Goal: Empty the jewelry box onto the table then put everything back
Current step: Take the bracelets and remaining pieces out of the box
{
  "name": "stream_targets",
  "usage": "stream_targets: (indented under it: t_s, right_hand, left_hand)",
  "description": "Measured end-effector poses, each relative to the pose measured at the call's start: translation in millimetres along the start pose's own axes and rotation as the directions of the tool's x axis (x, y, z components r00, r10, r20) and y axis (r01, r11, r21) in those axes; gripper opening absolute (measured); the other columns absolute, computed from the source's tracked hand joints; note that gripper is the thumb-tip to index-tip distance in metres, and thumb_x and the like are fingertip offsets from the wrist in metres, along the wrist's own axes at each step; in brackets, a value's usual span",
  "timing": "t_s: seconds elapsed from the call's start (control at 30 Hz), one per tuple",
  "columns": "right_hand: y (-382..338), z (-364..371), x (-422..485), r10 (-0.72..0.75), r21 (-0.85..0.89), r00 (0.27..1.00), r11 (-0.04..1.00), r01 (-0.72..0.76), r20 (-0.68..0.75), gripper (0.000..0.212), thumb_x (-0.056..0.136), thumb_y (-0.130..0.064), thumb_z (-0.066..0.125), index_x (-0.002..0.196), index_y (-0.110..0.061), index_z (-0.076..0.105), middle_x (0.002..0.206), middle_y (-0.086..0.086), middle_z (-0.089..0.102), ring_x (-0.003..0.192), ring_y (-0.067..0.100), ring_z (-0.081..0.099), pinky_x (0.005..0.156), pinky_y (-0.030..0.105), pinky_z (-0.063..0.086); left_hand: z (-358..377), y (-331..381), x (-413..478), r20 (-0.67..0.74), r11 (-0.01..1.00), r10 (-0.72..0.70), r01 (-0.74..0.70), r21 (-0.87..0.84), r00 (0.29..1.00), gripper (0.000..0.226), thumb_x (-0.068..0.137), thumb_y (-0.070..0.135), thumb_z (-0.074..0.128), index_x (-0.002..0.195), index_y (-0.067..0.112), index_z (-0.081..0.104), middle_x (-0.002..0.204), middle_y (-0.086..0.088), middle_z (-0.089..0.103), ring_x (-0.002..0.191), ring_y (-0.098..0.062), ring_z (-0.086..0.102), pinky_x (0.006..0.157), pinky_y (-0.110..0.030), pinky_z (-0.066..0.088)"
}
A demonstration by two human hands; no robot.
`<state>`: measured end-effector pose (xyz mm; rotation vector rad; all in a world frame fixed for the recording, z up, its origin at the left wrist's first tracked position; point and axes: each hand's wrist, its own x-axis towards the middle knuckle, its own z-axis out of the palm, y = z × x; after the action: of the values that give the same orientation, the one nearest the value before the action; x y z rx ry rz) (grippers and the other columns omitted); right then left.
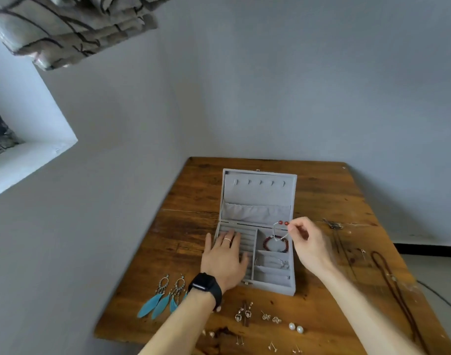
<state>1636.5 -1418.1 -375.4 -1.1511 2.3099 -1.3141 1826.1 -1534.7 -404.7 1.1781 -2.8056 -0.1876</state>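
Observation:
A grey velvet jewelry box (291, 285) stands open on the wooden table (193, 201), its lid leaning back. My left hand (225, 257), with a ring and a black watch, lies flat on the box's left ring rolls. My right hand (309, 242) pinches a thin silver chain with two red beads (282, 223) above the top right compartment. A dark red bead bracelet (275, 243) lies in that compartment. A silver bangle (274, 262) sits in the compartment below.
Blue feather earrings (163, 298) lie left of the box. Small drop earrings (245, 313), pearl studs (295, 327) and tiny studs (271, 347) lie along the front edge. A brown cord necklace (393, 280) runs down the right side. Walls close in behind and to the left.

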Motion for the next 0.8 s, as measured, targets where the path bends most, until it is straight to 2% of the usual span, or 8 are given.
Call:
stream_targets:
  t_s: [0.1, 0.17, 0.23, 0.37, 0.43, 0.53, 0.67, 0.8]
  right_hand:
    - [7, -24, -31, 0.046, 0.183, 0.993, 0.983, -0.026, -0.109, 0.011, 0.099, -0.025, 0.057, 0.091, -0.033, 0.059, 0.087, -0.015, 0.069, 0.080, 0.000, 0.063, 0.066, 0.014, 0.045]
    - [13, -39, -52, 0.090, 0.250, 0.986, 0.967, -0.052, -0.143, 0.011, 0.099, -0.026, 0.057, 0.093, -0.035, 0.060, 0.087, -0.016, 0.071, 0.082, 0.001, 0.065, 0.071, 0.018, 0.048]
    - [21, -50, -72, 0.134, 0.296, 0.979, 0.951, -0.084, -0.153, 0.009, 0.099, -0.026, 0.057, 0.096, -0.035, 0.061, 0.088, -0.022, 0.070, 0.083, -0.003, 0.065, 0.069, 0.016, 0.048]
    - [36, -69, -104, 0.196, 0.326, 0.965, 0.936, -0.132, -0.172, 0.009, 0.098, -0.025, 0.058, 0.097, -0.033, 0.063, 0.088, -0.024, 0.071, 0.083, -0.005, 0.065, 0.065, 0.008, 0.048]
    - [42, -77, -118, 0.222, 0.341, 0.960, 0.928, -0.154, -0.170, 0.008, 0.098, -0.027, 0.058, 0.097, -0.033, 0.064, 0.088, -0.021, 0.072, 0.083, -0.005, 0.065, 0.066, 0.011, 0.048]
    - [48, -85, -134, 0.241, 0.363, 0.958, 0.916, -0.170, -0.158, 0.008, 0.098, -0.029, 0.059, 0.096, -0.032, 0.065, 0.089, -0.015, 0.072, 0.081, 0.000, 0.066, 0.070, 0.017, 0.048]
    - [45, -89, -147, 0.241, 0.372, 0.958, 0.913, -0.168, -0.157, 0.009, 0.098, -0.026, 0.059, 0.095, -0.032, 0.065, 0.088, -0.012, 0.072, 0.079, 0.003, 0.065, 0.066, 0.015, 0.049]
    - [43, -93, -153, 0.269, 0.402, 0.950, 0.896, -0.187, -0.158, 0.008, 0.099, -0.027, 0.058, 0.096, -0.031, 0.065, 0.086, -0.014, 0.071, 0.074, -0.001, 0.063, 0.048, 0.009, 0.042]
  left_hand:
    - [-15, 9, 12, -0.052, 0.996, 0.029, -0.024, 0.089, 0.998, 0.048, 0.101, 0.044, 0.032, 0.146, 0.029, 0.038, 0.138, -0.003, 0.058, 0.132, -0.025, 0.050, 0.122, -0.050, 0.013]
    - [-22, 20, 23, -0.090, 0.985, 0.100, -0.086, 0.150, 0.991, 0.044, 0.102, 0.038, 0.036, 0.145, 0.034, 0.039, 0.135, -0.003, 0.060, 0.128, -0.026, 0.050, 0.118, -0.048, 0.023]
    - [-25, 32, 34, -0.100, 0.950, 0.218, -0.188, 0.250, 0.971, 0.045, 0.100, 0.026, 0.045, 0.144, 0.038, 0.042, 0.136, -0.003, 0.057, 0.128, -0.027, 0.048, 0.111, -0.043, 0.030]
    - [-27, 56, 53, 0.055, 0.800, 0.386, -0.364, 0.476, 0.921, 0.033, 0.097, 0.021, 0.057, 0.127, 0.034, 0.064, 0.134, -0.001, 0.057, 0.125, -0.024, 0.044, 0.103, -0.039, 0.031]
    - [-26, 64, 58, 0.125, 0.733, 0.390, -0.389, 0.558, 0.912, 0.025, 0.095, 0.024, 0.062, 0.118, 0.029, 0.069, 0.131, -0.002, 0.059, 0.122, -0.024, 0.046, 0.100, -0.040, 0.033]
    - [-27, 69, 62, 0.166, 0.684, 0.388, -0.404, 0.607, 0.906, 0.026, 0.093, 0.020, 0.065, 0.118, 0.023, 0.070, 0.130, -0.004, 0.059, 0.122, -0.025, 0.047, 0.100, -0.041, 0.035]
    - [-30, 61, 58, 0.148, 0.698, 0.396, -0.401, 0.593, 0.906, 0.029, 0.095, 0.019, 0.060, 0.121, 0.027, 0.067, 0.129, 0.000, 0.060, 0.121, -0.023, 0.048, 0.099, -0.037, 0.037]
    - [-28, 54, 48, 0.021, 0.798, 0.390, -0.349, 0.491, 0.921, 0.019, 0.100, 0.028, 0.053, 0.117, 0.028, 0.062, 0.115, 0.004, 0.068, 0.112, -0.022, 0.055, 0.096, -0.036, 0.038]
